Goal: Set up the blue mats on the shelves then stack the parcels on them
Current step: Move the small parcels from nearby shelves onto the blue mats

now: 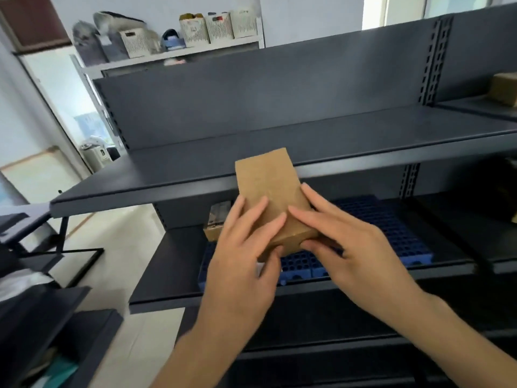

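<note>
A brown cardboard parcel (268, 189) is held in the air in front of the dark grey shelf unit, tilted with its far end level with the upper shelf (195, 166) edge. My left hand (240, 253) grips its near left corner, fingers on top and thumb underneath. My right hand (344, 242) grips its near right corner the same way. Below the parcel a blue perforated mat (391, 228) lies on the lower shelf (173, 275). Another brown parcel (216, 225) stands at the mat's back left corner.
A further cardboard box (505, 89) sits on the adjoining shelf at the far right. White baskets (207, 29) line a high rack behind the unit. Dark furniture (42, 317) stands at the lower left, with pale floor (126, 247) between it and the shelves.
</note>
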Action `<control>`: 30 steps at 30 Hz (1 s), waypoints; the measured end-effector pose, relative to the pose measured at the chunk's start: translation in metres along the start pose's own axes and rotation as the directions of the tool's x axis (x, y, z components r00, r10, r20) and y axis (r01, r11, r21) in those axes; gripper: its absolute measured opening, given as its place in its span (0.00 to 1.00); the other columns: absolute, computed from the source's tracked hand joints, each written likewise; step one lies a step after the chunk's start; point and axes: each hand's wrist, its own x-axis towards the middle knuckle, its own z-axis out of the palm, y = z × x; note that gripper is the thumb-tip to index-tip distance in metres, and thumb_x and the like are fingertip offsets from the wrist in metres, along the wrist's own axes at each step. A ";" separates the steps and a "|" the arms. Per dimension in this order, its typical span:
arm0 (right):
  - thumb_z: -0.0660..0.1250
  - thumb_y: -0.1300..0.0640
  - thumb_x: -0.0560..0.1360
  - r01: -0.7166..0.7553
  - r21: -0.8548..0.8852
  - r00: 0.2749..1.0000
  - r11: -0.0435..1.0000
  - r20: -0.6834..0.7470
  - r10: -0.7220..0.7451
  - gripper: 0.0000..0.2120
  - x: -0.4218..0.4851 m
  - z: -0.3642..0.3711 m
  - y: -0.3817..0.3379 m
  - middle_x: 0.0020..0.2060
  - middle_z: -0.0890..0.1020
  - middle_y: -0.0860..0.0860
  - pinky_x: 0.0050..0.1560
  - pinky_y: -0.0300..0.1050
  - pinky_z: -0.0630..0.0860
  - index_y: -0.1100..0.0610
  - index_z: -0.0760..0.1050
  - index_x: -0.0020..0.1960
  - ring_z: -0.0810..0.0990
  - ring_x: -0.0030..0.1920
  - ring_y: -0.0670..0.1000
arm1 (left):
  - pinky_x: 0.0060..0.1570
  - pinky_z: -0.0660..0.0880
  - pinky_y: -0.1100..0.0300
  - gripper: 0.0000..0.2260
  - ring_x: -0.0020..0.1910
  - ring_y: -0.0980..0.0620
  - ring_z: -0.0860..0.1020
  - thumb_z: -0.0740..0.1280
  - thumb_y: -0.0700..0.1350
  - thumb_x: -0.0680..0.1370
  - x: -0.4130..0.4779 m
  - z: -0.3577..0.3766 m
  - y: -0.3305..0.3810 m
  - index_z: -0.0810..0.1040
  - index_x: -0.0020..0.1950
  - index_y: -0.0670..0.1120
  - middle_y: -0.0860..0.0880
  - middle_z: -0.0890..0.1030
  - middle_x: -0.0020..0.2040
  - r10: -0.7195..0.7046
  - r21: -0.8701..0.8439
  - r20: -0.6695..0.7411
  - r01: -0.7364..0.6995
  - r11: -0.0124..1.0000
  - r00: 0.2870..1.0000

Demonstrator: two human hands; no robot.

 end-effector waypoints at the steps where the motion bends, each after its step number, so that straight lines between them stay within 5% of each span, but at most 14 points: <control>1: 0.71 0.65 0.73 -0.009 0.006 1.000 1.000 0.025 0.008 0.29 -0.011 0.008 -0.002 0.75 0.64 0.42 0.60 0.33 0.73 0.45 0.71 0.70 0.70 0.67 0.37 | 0.70 0.55 0.73 0.23 0.77 0.54 0.57 0.71 0.37 0.75 -0.014 0.002 -0.004 0.75 0.68 0.51 0.54 0.69 0.73 -0.007 -0.018 0.009 0.007 1.000 1.000; 11: 0.68 0.66 0.75 -0.296 -0.051 0.949 0.954 0.096 0.300 0.27 -0.025 0.093 0.071 0.74 0.62 0.44 0.67 0.37 0.69 0.48 0.69 0.71 0.63 0.71 0.40 | 0.67 0.44 0.78 0.21 0.76 0.60 0.50 0.66 0.42 0.79 -0.030 0.075 -0.106 0.71 0.71 0.55 0.60 0.63 0.73 -0.158 -0.077 0.228 0.180 0.981 0.961; 14: 0.68 0.68 0.75 -0.315 -0.123 0.945 0.941 0.048 0.323 0.27 -0.001 0.110 0.114 0.73 0.64 0.47 0.62 0.23 0.62 0.49 0.70 0.70 0.66 0.67 0.40 | 0.73 0.49 0.66 0.20 0.77 0.54 0.54 0.66 0.42 0.79 0.004 0.108 -0.143 0.72 0.71 0.53 0.56 0.65 0.74 -0.163 -0.088 0.269 0.192 0.977 0.949; 18: 0.67 0.73 0.70 -0.357 -0.198 0.928 0.913 0.039 0.371 0.31 0.032 0.131 0.173 0.70 0.72 0.54 0.57 0.31 0.70 0.52 0.71 0.70 0.78 0.61 0.52 | 0.76 0.52 0.50 0.24 0.78 0.46 0.53 0.67 0.40 0.78 0.046 0.146 -0.186 0.69 0.73 0.49 0.46 0.63 0.76 -0.124 -0.067 0.387 0.162 0.985 0.914; 21: 0.66 0.75 0.69 -0.352 -0.263 0.927 0.898 0.036 0.374 0.29 0.056 0.149 0.214 0.62 0.79 0.57 0.52 0.38 0.77 0.56 0.74 0.67 0.82 0.53 0.57 | 0.75 0.50 0.41 0.30 0.79 0.44 0.48 0.68 0.45 0.77 0.064 0.161 -0.222 0.61 0.77 0.50 0.45 0.57 0.78 -0.119 0.064 0.398 0.102 0.993 0.910; 25: 0.63 0.69 0.76 -0.379 -0.355 0.888 0.854 0.121 0.444 0.22 0.071 0.166 0.243 0.63 0.78 0.59 0.55 0.52 0.78 0.56 0.73 0.68 0.81 0.55 0.59 | 0.73 0.52 0.36 0.29 0.75 0.39 0.59 0.71 0.47 0.73 0.068 0.150 -0.272 0.68 0.73 0.49 0.42 0.68 0.73 -0.078 0.312 0.261 -0.007 0.950 0.962; 30: 0.65 0.67 0.72 -0.328 -0.375 0.923 0.867 0.066 0.378 0.27 0.079 0.180 0.245 0.69 0.72 0.56 0.51 0.54 0.80 0.53 0.71 0.70 0.75 0.63 0.60 | 0.72 0.40 0.36 0.33 0.77 0.42 0.50 0.62 0.62 0.76 0.062 0.126 -0.333 0.54 0.78 0.58 0.48 0.54 0.79 -0.370 0.565 0.375 0.106 0.818 0.850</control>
